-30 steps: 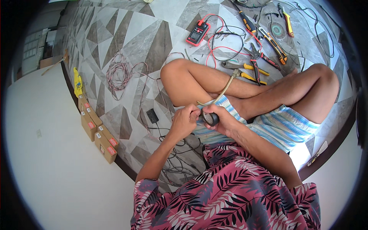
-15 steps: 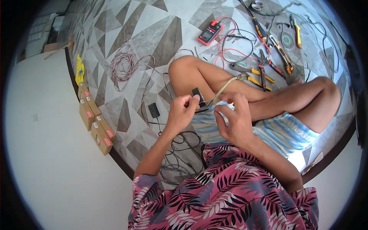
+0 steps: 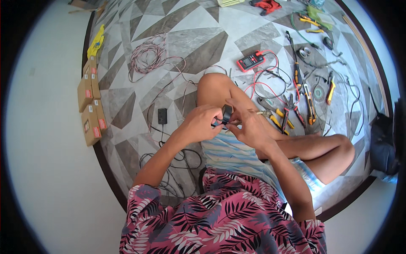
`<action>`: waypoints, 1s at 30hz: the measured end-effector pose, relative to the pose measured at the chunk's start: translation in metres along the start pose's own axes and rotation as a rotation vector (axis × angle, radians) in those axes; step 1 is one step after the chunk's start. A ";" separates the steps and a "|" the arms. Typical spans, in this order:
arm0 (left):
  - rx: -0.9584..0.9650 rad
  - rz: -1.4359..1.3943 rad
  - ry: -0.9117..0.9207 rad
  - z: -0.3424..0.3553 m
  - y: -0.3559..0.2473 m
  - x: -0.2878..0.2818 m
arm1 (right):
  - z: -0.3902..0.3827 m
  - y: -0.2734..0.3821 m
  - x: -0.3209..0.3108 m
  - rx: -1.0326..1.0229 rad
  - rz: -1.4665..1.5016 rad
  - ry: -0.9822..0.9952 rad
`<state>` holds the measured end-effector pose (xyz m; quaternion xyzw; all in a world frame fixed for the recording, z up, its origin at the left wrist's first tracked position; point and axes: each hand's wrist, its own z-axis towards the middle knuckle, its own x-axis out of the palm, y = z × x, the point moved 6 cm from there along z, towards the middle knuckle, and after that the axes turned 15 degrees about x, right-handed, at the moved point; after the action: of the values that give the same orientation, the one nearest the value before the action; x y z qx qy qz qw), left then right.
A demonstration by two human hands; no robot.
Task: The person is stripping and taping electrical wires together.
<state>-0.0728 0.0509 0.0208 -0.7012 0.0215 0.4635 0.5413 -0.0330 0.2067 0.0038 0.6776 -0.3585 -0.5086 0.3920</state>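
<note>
Blue-striped shorts nearest; just past them, black tape roll between both hands. Left hand: fingers curled together. Right hand: fingers parted beside roll. Exact pinch, can't tell. Farther: red-handled pliers, then red meter.

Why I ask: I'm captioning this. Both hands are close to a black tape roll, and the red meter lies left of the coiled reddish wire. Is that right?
No: the head view shows the red meter right of the coiled reddish wire. Both hands are close to the tape roll.
</note>
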 end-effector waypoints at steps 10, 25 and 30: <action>0.192 0.333 -0.582 -0.048 -0.021 0.056 | 0.023 -0.032 0.005 0.334 0.408 0.112; 0.055 0.271 -0.760 -0.060 -0.016 0.060 | 0.015 -0.034 0.015 0.219 0.303 0.016; -0.310 -0.427 -0.730 -0.062 0.015 0.073 | 0.013 -0.039 0.017 0.193 0.356 -0.022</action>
<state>-0.0009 0.0310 -0.0403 -0.5531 -0.3858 0.5562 0.4857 -0.0381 0.2064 -0.0402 0.6322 -0.5242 -0.4020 0.4049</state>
